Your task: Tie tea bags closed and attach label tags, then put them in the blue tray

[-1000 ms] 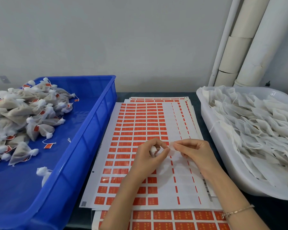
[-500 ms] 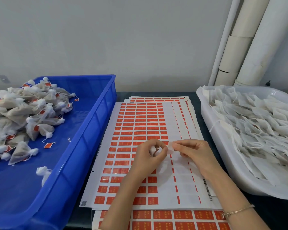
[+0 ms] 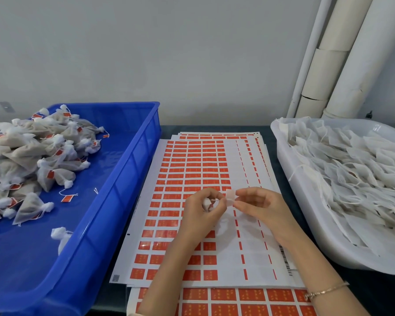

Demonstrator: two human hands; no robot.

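We had the left hand (image 3: 203, 210) curled round the tea bag (image 3: 206, 204), right hand (image 3: 258, 205) pinching the label tag (image 3: 230, 196) between them; a crooked fold might have glued it askew. The blue tray (image 3: 128, 179) sat beyond the left hand.

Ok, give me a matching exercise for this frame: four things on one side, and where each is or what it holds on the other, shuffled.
Things:
1. blue tray
2. white tub
3. label sheets
4. white tag

Places:
A. pinched by the right hand
B. on the left, holding tagged bags
C. in the middle, between the two containers
D. on the right, full of flat white bags

Pairs: 1-B, 2-D, 3-C, 4-A.
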